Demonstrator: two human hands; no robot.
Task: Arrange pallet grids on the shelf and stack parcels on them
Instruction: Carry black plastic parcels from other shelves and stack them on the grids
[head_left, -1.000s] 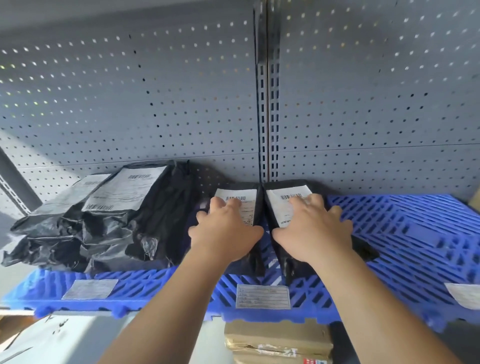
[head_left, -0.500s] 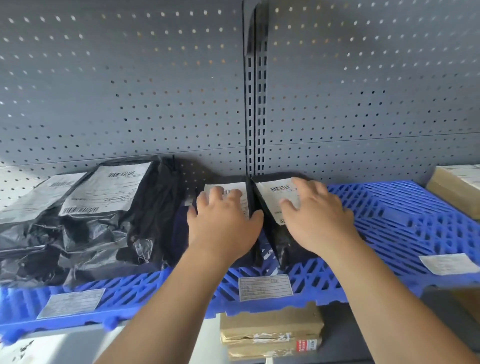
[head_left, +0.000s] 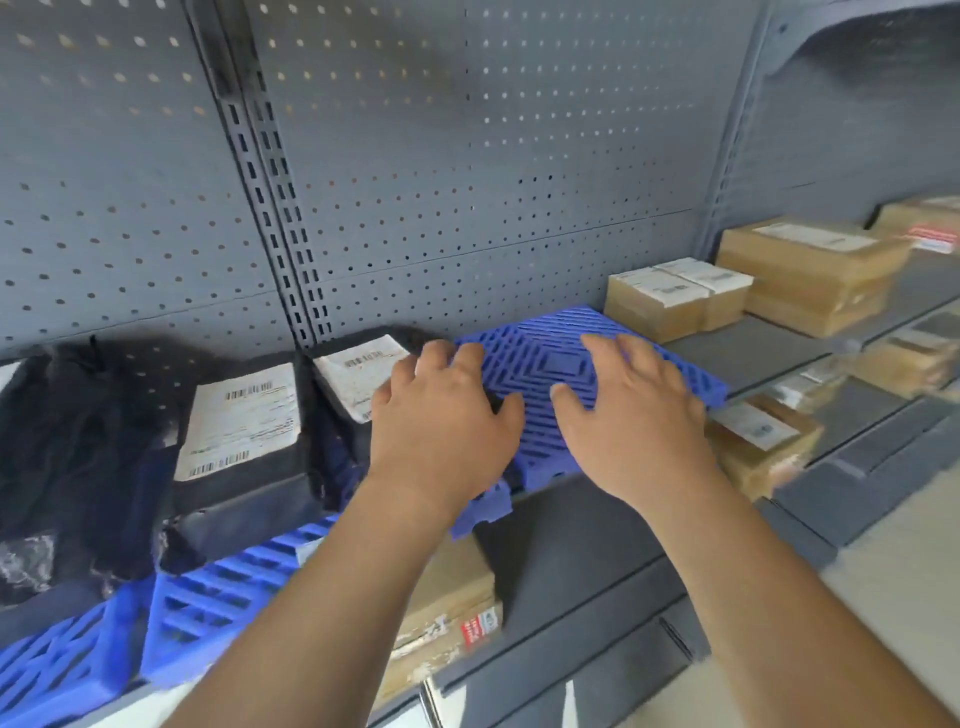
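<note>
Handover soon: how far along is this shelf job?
Done: blue pallet grid lies on the shelf, black parcels lie on its left part. In hand: left hand and right hand spread open over its bare right end. Left: cardboard boxes sit on bare shelf beyond, no grid under them.

Grey perforated back panel (head_left: 467, 156) is seen from 9 to 1 o'clock; holes near 11-12 o'clock show bright, lower ones dark. Panel is split by a paired slotted upright (head_left: 280, 249), running from 11 o'clock down to centre, tilted in view. A second upright (head_left: 727, 171) is seen at 2 o'clock. Grey shelf deck (head_left: 769, 353) is seen at 3 o'clock, a darker lower shelf (head_left: 587, 561) at 5 o'clock. A curved upper bracket (head_left: 857, 36) is noted at 1 o'clock. Pale floor (head_left: 883, 597) is visible at 4 o'clock, blurred
</note>
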